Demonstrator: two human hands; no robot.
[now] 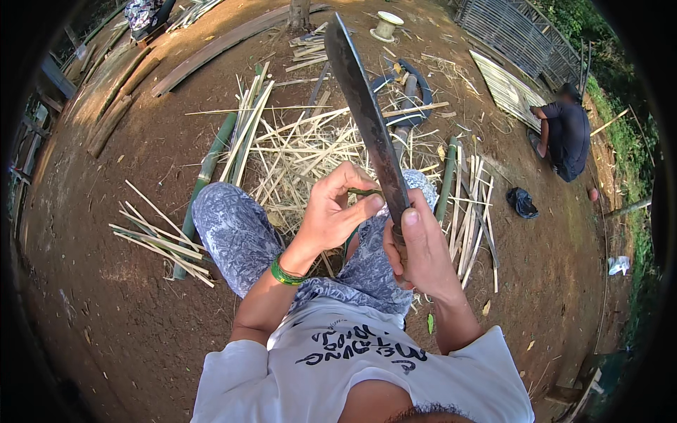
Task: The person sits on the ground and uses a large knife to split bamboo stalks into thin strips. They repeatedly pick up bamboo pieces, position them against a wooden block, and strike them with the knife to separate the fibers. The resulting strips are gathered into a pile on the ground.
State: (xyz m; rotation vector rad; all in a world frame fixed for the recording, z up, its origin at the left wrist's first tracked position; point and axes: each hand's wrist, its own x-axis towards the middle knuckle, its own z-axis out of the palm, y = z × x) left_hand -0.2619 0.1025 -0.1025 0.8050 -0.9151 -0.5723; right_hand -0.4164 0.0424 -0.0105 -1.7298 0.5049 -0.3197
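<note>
My right hand [426, 247] is wrapped round the handle of a machete [367, 106], its thumb lying at the base of the blade. The long dark blade points up and away, leaning left, with a paler edge near its tip. Close beside it, my left hand [331, 211] pinches a short green bamboo strip [364, 191] between thumb and forefinger. The strip's right end meets or passes behind the blade; I cannot tell which. Beyond my knees lies a heap of pale bamboo strips and shavings [303, 158].
Split bamboo bundles lie left [162, 243] and right [474, 211], by green bamboo poles [206, 169]. A black hose coil [423, 92], a plank [218, 49] and a pale spool [386, 27] are farther off. A person [566, 130] squats by a slatted panel [509, 90] at right.
</note>
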